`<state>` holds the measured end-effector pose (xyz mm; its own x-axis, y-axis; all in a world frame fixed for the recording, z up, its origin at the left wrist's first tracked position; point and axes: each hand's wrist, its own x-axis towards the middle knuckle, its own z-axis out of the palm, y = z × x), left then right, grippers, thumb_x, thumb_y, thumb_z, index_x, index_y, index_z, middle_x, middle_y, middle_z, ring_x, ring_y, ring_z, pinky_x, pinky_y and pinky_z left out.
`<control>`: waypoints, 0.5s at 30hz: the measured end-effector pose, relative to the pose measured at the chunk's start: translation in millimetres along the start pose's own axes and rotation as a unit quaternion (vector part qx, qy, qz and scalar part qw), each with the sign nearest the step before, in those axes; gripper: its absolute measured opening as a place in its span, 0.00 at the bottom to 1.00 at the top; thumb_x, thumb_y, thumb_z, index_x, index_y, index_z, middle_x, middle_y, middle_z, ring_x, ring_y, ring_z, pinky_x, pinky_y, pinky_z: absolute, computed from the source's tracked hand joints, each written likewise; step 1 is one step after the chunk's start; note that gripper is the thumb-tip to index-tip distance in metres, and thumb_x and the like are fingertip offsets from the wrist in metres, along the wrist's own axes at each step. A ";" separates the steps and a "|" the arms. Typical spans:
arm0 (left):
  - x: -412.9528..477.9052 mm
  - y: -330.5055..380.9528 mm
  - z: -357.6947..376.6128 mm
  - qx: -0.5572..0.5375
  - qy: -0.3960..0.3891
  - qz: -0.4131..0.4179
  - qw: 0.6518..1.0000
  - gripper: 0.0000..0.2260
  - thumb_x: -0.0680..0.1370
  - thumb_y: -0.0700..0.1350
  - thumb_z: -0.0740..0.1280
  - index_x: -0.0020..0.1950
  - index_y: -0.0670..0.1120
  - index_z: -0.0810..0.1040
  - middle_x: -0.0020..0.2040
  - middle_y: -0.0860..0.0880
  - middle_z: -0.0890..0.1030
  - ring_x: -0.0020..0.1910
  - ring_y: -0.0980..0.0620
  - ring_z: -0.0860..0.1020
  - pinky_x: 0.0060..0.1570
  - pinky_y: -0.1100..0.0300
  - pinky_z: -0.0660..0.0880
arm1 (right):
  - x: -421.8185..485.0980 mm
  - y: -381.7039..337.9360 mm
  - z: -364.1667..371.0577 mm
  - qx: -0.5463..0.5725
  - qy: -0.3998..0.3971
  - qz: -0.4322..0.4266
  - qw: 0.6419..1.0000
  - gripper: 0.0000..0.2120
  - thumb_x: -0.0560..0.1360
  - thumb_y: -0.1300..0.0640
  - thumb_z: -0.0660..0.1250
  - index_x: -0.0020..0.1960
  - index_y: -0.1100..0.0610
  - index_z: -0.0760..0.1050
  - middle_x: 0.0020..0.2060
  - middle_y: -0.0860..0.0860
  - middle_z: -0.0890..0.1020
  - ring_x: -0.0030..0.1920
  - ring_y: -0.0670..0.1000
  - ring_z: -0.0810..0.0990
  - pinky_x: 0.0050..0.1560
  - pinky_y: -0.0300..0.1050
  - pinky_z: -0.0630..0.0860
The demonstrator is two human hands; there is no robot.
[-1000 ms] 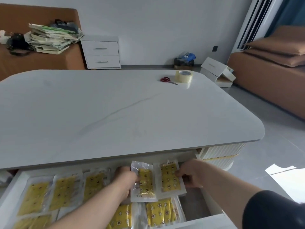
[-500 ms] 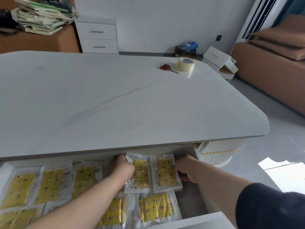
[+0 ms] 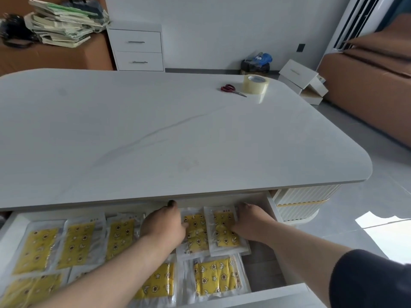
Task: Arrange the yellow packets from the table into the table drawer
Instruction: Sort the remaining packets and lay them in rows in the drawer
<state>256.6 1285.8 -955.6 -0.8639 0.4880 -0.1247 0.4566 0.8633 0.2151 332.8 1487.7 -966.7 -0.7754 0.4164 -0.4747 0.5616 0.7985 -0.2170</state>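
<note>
We look into open white counter drawer (image 3: 266,295): yellow star-print packets in clear sleeves (image 3: 219,278) fill two rows, bare strip only along right wall. Both forearms stretch forward into drawer. Our left hand (image 3: 163,225): thumb on left back-row packet (image 3: 195,234), grasp we cannot tell. Our right hand (image 3: 251,221) pinches right back-row packet (image 3: 223,232), which overlaps its neighbour, just under white counter (image 3: 178,141) lip. Far corner: red-handled scissors (image 3: 231,89) beside clear tape roll (image 3: 255,83).
</note>
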 end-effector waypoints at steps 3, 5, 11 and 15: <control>-5.5 3.3 -2.4 0.011 -0.016 0.153 0.988 0.11 0.79 0.52 0.64 0.56 0.47 0.75 0.52 0.51 0.77 0.50 0.51 0.76 0.51 0.57 0.75 | -9.8 5.4 1.8 -0.069 0.058 -0.103 0.991 0.19 0.74 0.48 0.63 0.63 0.52 0.73 0.58 0.52 0.76 0.59 0.55 0.75 0.57 0.45 0.75; -4.5 4.5 1.7 0.020 -0.032 0.196 0.980 0.10 0.79 0.50 0.64 0.56 0.46 0.77 0.56 0.50 0.75 0.57 0.49 0.73 0.58 0.56 0.71 | -11.2 4.9 6.0 -0.083 0.061 -0.161 0.982 0.20 0.74 0.46 0.65 0.65 0.48 0.73 0.59 0.50 0.74 0.61 0.54 0.73 0.61 0.47 0.73; 3.6 -0.4 16.0 0.049 -0.065 0.212 0.974 0.08 0.78 0.44 0.65 0.56 0.46 0.78 0.59 0.48 0.76 0.61 0.48 0.73 0.62 0.56 0.70 | -7.0 -5.4 10.4 -0.075 0.057 -0.188 0.978 0.21 0.76 0.45 0.66 0.69 0.45 0.72 0.64 0.50 0.72 0.66 0.54 0.68 0.67 0.48 0.69; 5.5 -4.0 19.7 0.047 -0.057 0.227 0.971 0.07 0.78 0.46 0.66 0.54 0.46 0.79 0.58 0.49 0.76 0.60 0.48 0.74 0.61 0.56 0.70 | -5.6 -7.6 11.7 -0.075 0.053 -0.181 0.979 0.22 0.76 0.46 0.67 0.69 0.45 0.71 0.64 0.50 0.71 0.66 0.54 0.68 0.67 0.48 0.68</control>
<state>254.2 1287.6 -976.3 -0.5431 0.8271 -0.1449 0.8065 0.5618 0.1840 336.3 1474.2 -972.3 -0.9462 0.1304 -0.2961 0.2014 0.9536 -0.2238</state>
